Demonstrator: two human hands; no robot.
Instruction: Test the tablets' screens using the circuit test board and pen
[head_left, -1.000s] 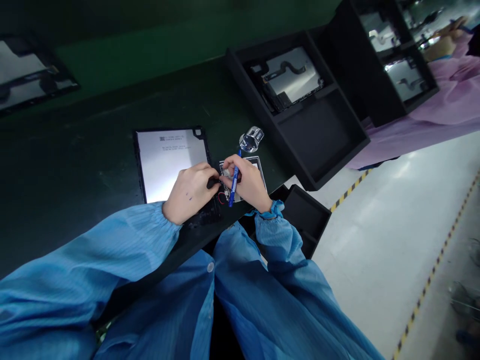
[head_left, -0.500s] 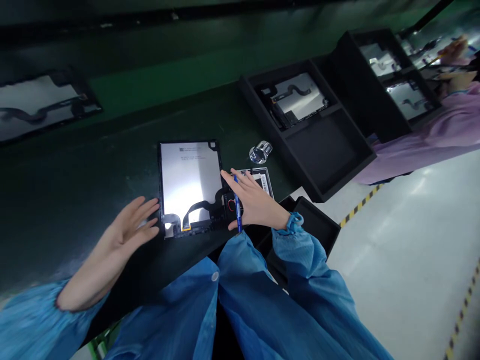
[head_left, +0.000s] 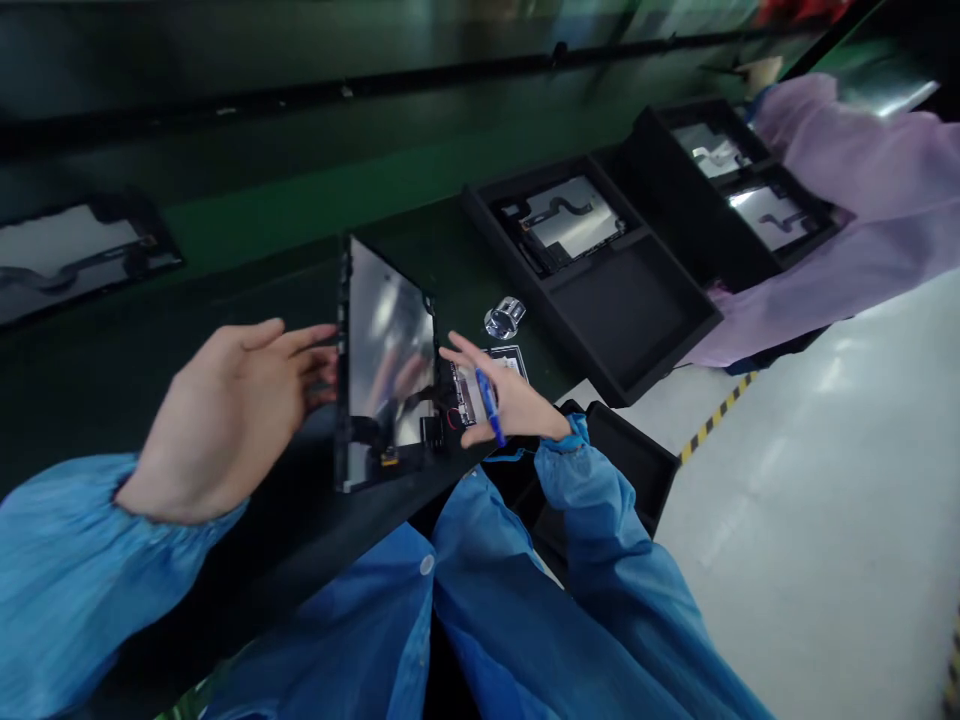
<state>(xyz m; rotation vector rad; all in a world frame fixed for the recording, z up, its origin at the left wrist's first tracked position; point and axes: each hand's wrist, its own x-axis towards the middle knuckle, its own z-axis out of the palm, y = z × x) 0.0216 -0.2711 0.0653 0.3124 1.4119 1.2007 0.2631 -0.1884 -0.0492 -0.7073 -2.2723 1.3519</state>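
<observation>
Head view: the hands are apart, the open left hand (head_left: 232, 415) just beside the raised edge of a tilted tablet panel (head_left: 388, 350) on the dark green worktop (head_left: 450, 258), the right hand (head_left: 517, 402) gripping a blue pen (head_left: 489, 408) above a small circuit board (head_left: 466, 395).

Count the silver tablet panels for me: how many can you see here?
5. One panel stands tilted by the left hand, another panel lies far left, a third in the nearer black tray, two in the farther tray. More may be hidden.

A green workbench (head_left: 457, 260) bears a tablet panel (head_left: 386, 350) (tilted up) and black trays (head_left: 630, 320).
</observation>
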